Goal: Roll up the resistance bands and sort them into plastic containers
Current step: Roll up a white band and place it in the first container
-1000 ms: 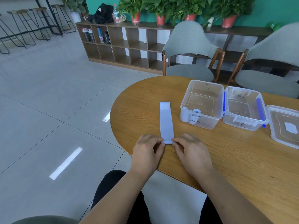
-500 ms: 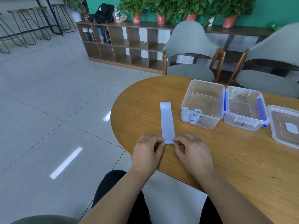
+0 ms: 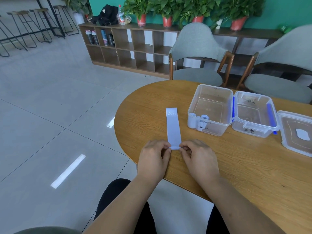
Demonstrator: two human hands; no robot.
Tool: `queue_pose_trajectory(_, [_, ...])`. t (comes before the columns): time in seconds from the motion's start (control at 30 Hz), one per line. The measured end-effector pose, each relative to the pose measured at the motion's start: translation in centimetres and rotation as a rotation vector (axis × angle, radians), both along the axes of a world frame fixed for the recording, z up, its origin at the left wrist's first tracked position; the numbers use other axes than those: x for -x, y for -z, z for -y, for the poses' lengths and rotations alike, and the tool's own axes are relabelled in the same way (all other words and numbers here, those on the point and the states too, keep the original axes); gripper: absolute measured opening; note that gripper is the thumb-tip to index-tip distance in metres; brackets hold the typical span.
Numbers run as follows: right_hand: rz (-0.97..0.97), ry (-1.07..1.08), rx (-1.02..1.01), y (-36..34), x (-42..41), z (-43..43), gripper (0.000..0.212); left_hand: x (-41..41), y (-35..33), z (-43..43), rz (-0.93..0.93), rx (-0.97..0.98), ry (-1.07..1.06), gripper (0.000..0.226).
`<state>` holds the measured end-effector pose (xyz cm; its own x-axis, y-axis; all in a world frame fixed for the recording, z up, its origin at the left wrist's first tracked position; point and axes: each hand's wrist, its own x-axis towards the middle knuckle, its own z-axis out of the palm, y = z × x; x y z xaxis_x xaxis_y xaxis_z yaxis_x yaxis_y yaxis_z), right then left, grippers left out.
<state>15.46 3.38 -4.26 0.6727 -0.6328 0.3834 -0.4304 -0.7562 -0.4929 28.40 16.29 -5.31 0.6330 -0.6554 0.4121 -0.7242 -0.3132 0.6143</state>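
A pale lilac resistance band marked "20 LB" lies flat on the round wooden table, pointing away from me. Its near end is curled into a small roll. My left hand pinches the roll's left side and my right hand pinches its right side. A clear plastic container to the right holds rolled pale bands in its near left corner. A second clear container with blue clips stands beside it; I cannot tell what lies in it.
A clear lid lies at the table's right edge. Two grey chairs stand behind the table, with a low wooden shelf and potted plants further back. The tiled floor opens to the left.
Both hands have nudged forward, curling the near end of the band a little more. The containers have not moved.
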Motion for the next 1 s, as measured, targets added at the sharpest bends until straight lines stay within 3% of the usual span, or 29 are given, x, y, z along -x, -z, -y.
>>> queue_pose_trajectory(0.23, [0.010, 0.103, 0.077, 0.9, -0.5, -0.9, 0.012, 0.2, 0.3, 0.5, 0.134, -0.030, 0.011, 0.016])
queue_pose_trajectory(0.43, [0.004, 0.080, 0.102, 1.2, -0.7, -0.4, 0.020, 0.1, 0.5, 0.5, 0.074, -0.004, -0.027, 0.017])
queue_pose_trajectory(0.63, [0.097, 0.060, -0.095, 0.4, -0.4, -0.5, 0.023, 0.5, 0.2, 0.3, -0.006, 0.037, -0.058, 0.018])
queue_pose_trajectory(0.77, [0.087, 0.049, -0.061, 0.5, -0.2, -0.4, 0.012, 0.4, 0.1, 0.2, 0.011, 0.040, -0.051, 0.011])
queue_pose_trajectory(1.0, [0.050, 0.044, -0.034, 0.8, -0.4, -0.2, 0.024, 0.3, 0.2, 0.3, 0.026, 0.012, -0.052, 0.015])
